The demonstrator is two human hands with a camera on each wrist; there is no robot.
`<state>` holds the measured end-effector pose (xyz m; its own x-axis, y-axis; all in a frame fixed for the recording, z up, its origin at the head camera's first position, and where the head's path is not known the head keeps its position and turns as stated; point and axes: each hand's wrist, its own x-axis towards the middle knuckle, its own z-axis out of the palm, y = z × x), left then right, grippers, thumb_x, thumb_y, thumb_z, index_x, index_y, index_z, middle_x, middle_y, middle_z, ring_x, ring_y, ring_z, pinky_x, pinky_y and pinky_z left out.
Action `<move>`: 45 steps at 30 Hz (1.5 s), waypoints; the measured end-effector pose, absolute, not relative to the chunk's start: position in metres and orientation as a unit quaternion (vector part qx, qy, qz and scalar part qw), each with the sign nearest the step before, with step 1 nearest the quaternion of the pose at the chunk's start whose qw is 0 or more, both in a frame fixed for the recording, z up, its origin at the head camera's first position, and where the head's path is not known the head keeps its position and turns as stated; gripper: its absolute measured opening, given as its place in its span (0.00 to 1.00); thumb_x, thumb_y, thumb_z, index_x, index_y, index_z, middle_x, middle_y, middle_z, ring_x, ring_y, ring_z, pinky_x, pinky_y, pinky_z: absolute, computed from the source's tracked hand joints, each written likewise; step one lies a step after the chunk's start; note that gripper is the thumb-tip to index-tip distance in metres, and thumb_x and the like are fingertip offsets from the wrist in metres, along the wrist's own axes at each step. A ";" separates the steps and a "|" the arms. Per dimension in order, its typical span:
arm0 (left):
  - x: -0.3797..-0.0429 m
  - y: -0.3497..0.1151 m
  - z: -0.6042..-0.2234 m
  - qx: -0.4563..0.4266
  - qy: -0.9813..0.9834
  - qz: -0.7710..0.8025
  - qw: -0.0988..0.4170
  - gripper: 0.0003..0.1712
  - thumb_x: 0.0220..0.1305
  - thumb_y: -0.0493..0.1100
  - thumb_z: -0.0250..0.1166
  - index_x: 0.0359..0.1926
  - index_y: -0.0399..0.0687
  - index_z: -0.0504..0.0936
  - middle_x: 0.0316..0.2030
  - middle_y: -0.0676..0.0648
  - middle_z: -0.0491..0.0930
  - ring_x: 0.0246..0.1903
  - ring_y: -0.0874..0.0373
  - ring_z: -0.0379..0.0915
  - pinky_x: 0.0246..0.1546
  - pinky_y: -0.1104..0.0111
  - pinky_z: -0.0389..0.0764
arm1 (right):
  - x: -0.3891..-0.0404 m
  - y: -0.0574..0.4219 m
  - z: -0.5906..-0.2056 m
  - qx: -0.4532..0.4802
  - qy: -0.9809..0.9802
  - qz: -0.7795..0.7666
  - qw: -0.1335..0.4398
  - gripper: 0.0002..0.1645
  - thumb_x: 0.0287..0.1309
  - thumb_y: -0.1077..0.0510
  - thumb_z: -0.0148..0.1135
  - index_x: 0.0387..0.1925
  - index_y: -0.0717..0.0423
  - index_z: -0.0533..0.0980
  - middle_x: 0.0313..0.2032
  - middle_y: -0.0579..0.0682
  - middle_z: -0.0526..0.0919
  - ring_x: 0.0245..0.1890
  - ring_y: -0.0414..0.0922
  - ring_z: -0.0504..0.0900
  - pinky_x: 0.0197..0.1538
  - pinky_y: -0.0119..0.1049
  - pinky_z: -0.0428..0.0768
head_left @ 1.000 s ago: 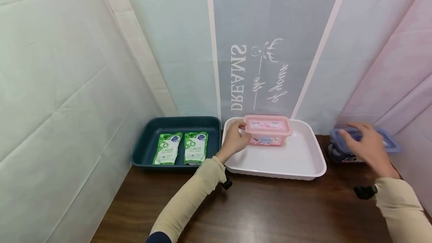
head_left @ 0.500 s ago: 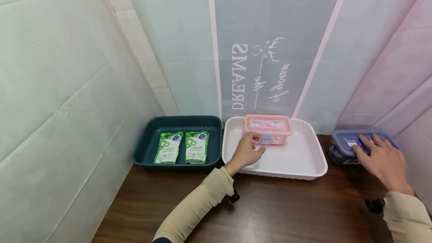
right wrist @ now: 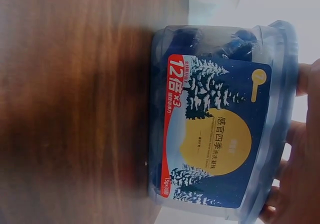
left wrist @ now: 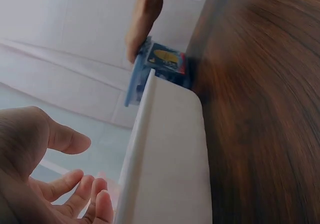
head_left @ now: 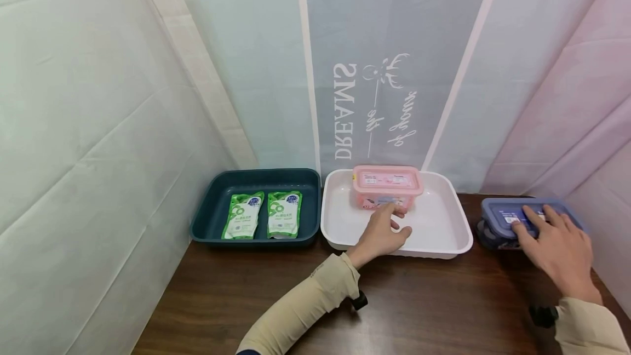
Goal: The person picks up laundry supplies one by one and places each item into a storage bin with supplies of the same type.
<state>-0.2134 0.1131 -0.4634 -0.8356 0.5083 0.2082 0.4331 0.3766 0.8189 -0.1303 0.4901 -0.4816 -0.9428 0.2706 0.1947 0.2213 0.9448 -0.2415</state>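
My left hand [head_left: 383,234] hovers over the white tray [head_left: 340,228], fingers loosely bent and holding nothing. Its fingertips overlap the front of a pink lidded plastic box [head_left: 387,181] in the head view; contact cannot be told. That box stands at the back of the tray. On the far right, my right hand [head_left: 562,248] rests on the lid of a laundry pod box [head_left: 505,215], fingers spread over the top. The right wrist view shows this pod box [right wrist: 215,129] close up, with clear walls, a blue lid and a dark blue label with snowy trees.
A dark green tray [head_left: 207,229] stands left of the white one, holding two green-and-white pouches, one left [head_left: 244,217] and one right [head_left: 284,215]. Brown wooden tabletop [head_left: 419,300] lies in front. Fabric panels [head_left: 266,70] rise behind and at both sides.
The left hand has left the pink box's side and moved right and toward me. The right hand settled onto the pod box's lid, and that box has shifted slightly nearer me.
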 end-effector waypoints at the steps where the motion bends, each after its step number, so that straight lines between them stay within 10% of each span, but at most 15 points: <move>1: -0.213 0.115 -0.463 0.286 0.825 0.486 0.040 0.21 0.67 0.39 0.71 0.59 0.40 0.81 0.53 0.44 0.84 0.40 0.56 0.85 0.41 0.81 0.78 | -0.128 0.488 -0.481 -0.129 -0.980 0.108 0.111 0.48 0.79 0.33 0.44 0.81 0.63 0.57 0.78 0.79 0.52 0.74 0.82 0.51 0.67 0.80 0.55; 45: -0.148 0.167 -0.474 0.322 0.756 0.547 0.159 0.17 0.68 0.35 0.71 0.56 0.40 0.81 0.48 0.53 0.85 0.29 0.80 0.76 0.35 0.83 0.82 | -0.045 0.425 -0.488 -0.206 -0.968 0.093 0.106 0.47 0.76 0.31 0.49 0.77 0.63 0.64 0.76 0.78 0.54 0.71 0.82 0.51 0.66 0.81 0.54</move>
<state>-0.1485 0.1670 -0.4743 -0.7418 0.6611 0.1125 0.3138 0.1939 0.9295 -0.0453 0.4254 -0.4881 -0.8930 0.4180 0.1666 0.3784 0.8980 -0.2244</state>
